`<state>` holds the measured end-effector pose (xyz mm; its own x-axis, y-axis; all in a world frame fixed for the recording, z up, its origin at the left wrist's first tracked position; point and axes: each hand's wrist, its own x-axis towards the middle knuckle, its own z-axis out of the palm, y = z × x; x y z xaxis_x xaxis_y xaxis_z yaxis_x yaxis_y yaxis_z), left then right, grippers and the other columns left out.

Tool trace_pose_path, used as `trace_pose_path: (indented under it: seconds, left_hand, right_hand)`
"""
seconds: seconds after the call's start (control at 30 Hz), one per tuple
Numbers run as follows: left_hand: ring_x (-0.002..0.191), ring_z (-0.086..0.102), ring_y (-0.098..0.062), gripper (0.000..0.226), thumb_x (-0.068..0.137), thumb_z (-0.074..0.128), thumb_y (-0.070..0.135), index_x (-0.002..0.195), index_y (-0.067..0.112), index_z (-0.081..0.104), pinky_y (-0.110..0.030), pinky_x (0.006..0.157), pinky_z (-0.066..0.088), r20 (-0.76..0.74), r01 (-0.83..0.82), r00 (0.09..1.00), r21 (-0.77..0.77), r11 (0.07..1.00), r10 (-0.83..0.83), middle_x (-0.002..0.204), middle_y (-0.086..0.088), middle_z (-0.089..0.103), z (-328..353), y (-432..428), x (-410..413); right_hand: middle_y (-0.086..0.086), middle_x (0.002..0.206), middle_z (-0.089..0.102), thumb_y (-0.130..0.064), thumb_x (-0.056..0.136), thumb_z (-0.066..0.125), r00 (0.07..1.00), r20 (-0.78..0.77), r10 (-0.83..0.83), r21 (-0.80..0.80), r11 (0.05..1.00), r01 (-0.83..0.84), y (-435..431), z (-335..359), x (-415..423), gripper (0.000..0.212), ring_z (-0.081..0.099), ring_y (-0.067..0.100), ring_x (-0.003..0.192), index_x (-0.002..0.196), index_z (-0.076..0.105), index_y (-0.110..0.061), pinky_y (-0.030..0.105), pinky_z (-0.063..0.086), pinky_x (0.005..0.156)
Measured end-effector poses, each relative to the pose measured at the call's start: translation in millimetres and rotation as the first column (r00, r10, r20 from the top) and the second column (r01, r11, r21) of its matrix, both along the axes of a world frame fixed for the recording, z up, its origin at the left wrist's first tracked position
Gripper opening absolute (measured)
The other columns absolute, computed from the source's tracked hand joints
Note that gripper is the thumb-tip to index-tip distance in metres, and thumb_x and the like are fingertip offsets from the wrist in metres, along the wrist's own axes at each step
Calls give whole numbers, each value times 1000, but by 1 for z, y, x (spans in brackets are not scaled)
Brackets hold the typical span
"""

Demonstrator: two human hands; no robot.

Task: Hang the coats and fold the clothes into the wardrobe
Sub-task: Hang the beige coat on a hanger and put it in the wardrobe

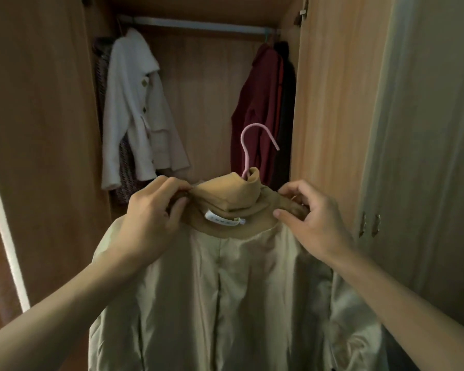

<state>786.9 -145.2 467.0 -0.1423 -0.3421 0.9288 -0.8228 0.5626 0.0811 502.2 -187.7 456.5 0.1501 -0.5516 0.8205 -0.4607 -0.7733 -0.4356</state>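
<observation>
Left hand (150,210) and right hand (303,210) each pinched the coat (225,290) at its collar (225,194); hanger hook (248,145) stood upright between them, nearer right, rail (193,24) well above and ahead.

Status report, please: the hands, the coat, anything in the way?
Collar of tan coat pinched by left hand and right hand. Coat on pink hanger, hook not yet on rail. Bare rail stretch between white coat and red coat.
</observation>
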Motion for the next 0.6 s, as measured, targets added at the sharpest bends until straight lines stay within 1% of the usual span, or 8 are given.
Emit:
trace_pose_path:
  seconds: [0.07,0.13,0.2,0.3,0.47,0.53,0.57,0.6]
  left_hand:
    - [81,63,-23,14,92,60,12,103,11,68,-41,68,51,-9,-55,998,-24,998,55,92,-1,65,3,-9,21]
    - [83,64,-23,17,92,57,17,104,13,69,-41,67,51,-17,-100,995,-51,994,100,93,1,67,5,-16,41]
    - [85,64,-21,17,94,56,18,104,14,69,-39,67,51,0,-118,993,-66,991,118,93,2,68,6,-25,60]
    - [83,64,-26,20,95,54,19,105,12,70,-42,67,53,40,-134,990,-50,990,136,93,-1,70,5,-37,86]
    - [80,64,-33,26,96,51,17,106,4,70,-48,68,54,109,-131,985,-33,991,134,90,-9,70,5,-58,117]
    - [81,64,-31,24,95,54,16,108,3,70,-45,72,53,131,-129,982,-48,990,135,90,-10,70,9,-66,125]
    - [82,64,-27,24,94,56,17,110,3,69,-40,76,52,138,-121,982,-49,991,127,91,-9,69,11,-70,129]
    - [83,62,-22,25,93,59,19,112,5,68,-30,78,50,140,-109,984,-39,993,113,93,-6,68,13,-74,133]
  right_hand:
    - [-11,91,65,-9,75,82,998,-41,-37,-51,998,35,-11,10,18,31,63,1,85,99,67,-22,5,43,73]
    - [-10,89,65,-7,76,81,997,-47,-57,-107,993,52,-22,18,38,24,62,2,83,95,70,-18,8,45,73]
    - [-9,87,66,-6,79,79,998,-32,-57,-132,990,52,-33,23,57,17,63,4,82,91,72,-15,12,48,73]
    - [-7,84,67,-5,80,78,996,-37,-84,-182,980,76,-48,24,83,13,63,4,80,89,74,-13,17,49,72]
    - [-1,82,70,-2,80,77,996,-39,-77,-204,977,68,-73,26,113,11,64,5,76,89,76,-8,13,47,73]
    - [1,83,70,-3,80,77,997,-35,-71,-207,976,62,-88,28,121,11,64,6,76,90,77,-7,13,47,73]
    - [1,83,71,-3,80,77,998,-29,-63,-202,978,56,-96,29,124,11,64,6,77,90,77,-7,12,47,73]
    - [1,84,71,-3,81,77,998,-22,-53,-198,979,48,-104,31,127,11,65,6,77,91,77,-6,13,47,74]
